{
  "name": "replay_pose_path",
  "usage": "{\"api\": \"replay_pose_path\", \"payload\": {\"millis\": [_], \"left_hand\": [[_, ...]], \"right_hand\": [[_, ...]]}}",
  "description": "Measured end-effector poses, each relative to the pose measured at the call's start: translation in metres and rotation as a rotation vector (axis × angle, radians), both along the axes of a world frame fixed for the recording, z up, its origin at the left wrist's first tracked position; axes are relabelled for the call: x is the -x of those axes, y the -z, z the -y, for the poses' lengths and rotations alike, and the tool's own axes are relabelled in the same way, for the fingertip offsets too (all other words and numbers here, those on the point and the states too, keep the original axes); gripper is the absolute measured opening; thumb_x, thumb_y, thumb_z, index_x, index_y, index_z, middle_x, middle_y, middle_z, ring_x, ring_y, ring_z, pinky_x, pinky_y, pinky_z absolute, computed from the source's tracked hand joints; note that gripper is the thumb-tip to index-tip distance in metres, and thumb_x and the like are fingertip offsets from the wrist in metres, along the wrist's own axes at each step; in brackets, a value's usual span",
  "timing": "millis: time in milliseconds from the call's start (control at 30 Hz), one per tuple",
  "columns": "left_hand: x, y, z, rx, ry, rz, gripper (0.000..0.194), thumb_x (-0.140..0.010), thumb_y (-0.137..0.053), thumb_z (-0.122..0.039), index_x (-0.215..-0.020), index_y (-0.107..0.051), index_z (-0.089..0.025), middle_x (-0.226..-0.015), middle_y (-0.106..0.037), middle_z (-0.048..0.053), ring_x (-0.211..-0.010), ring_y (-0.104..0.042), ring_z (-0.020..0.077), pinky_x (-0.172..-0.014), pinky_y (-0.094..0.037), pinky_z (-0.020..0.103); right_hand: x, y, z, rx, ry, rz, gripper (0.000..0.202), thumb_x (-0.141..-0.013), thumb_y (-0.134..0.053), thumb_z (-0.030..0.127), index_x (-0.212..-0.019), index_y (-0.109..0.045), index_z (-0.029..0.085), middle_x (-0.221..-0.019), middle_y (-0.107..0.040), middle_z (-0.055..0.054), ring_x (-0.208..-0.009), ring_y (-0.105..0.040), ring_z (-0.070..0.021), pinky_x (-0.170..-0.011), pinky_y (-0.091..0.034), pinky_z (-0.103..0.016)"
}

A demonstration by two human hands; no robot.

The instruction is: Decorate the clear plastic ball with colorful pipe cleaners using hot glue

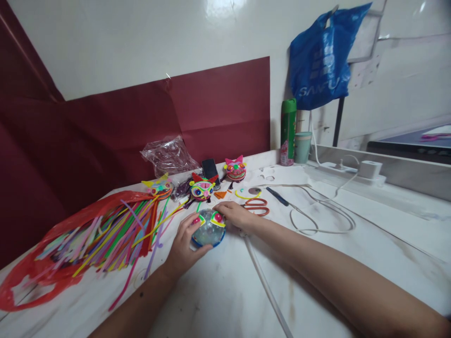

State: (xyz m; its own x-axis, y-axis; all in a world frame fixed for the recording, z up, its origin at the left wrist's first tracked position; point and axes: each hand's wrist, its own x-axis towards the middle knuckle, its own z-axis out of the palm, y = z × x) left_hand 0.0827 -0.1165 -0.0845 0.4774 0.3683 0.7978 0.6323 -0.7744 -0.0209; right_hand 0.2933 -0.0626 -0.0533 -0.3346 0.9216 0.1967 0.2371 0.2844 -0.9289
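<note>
In the middle of the table sits a clear round dome [208,230] with a blue lower rim. Two eye shapes with pink centres, edged in yellow, white and green, are on its upper part. My left hand [182,245] is wrapped round the dome's left side, thumb at the front edge. Bent fingers of my right hand [233,216] press on its upper right, beside one eye; the fingertips are partly hidden. Orange-handled scissors [256,206] lie just behind my right hand. A decorated animal-like head [202,188] with red ears stands behind the dome.
Colourful fuzzy strips [116,234] lie on a red plastic bag [21,291] at left. Two more decorated heads, one pink [235,169] and one yellow-eared [158,185], stand farther back. A phone [210,171], glue gun cable [338,213] and white tube [267,286] are around.
</note>
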Motion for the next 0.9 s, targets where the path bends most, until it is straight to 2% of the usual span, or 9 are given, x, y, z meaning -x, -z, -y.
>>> {"api": "replay_pose_path", "payload": {"millis": [233, 467, 667, 900], "left_hand": [[0.001, 0.0, -0.001, 0.018, 0.006, 0.01, 0.06, -0.077, -0.071, -0.031, -0.128, -0.04, -0.022, -0.131, -0.049, 0.015, -0.123, -0.05, 0.0308, -0.099, -0.047, 0.052], [0.006, 0.004, -0.008, 0.09, -0.003, 0.12, 0.057, -0.074, -0.073, -0.029, -0.123, -0.044, -0.021, -0.13, -0.051, 0.015, -0.122, -0.052, 0.0303, -0.098, -0.047, 0.051], [0.011, 0.012, -0.015, 0.232, -0.01, 0.268, 0.057, -0.072, -0.075, -0.03, -0.121, -0.048, -0.022, -0.13, -0.051, 0.014, -0.126, -0.049, 0.0306, -0.103, -0.042, 0.054], [0.011, 0.019, -0.022, 0.437, 0.037, 0.532, 0.056, -0.069, -0.077, -0.033, -0.117, -0.051, -0.021, -0.131, -0.05, 0.015, -0.131, -0.044, 0.0304, -0.104, -0.041, 0.05]], "right_hand": [[0.0, -0.001, 0.002, 0.014, 0.002, -0.025, 0.025, -0.086, -0.046, 0.026, -0.085, -0.069, 0.016, -0.089, -0.07, -0.005, -0.086, -0.061, -0.0187, -0.08, -0.045, -0.028], [0.003, 0.008, -0.005, 0.021, 0.005, -0.069, 0.025, -0.086, -0.049, 0.03, -0.084, -0.07, 0.018, -0.083, -0.069, -0.003, -0.084, -0.061, -0.0184, -0.078, -0.047, -0.027], [0.004, 0.014, -0.011, 0.039, -0.002, -0.086, 0.023, -0.086, -0.051, 0.032, -0.083, -0.07, 0.018, -0.085, -0.07, -0.003, -0.086, -0.062, -0.0194, -0.076, -0.048, -0.027], [0.001, 0.016, -0.012, 0.092, -0.019, -0.08, 0.024, -0.086, -0.048, 0.03, -0.081, -0.067, 0.017, -0.078, -0.067, -0.002, -0.071, -0.06, -0.0149, -0.068, -0.047, -0.024]]}}
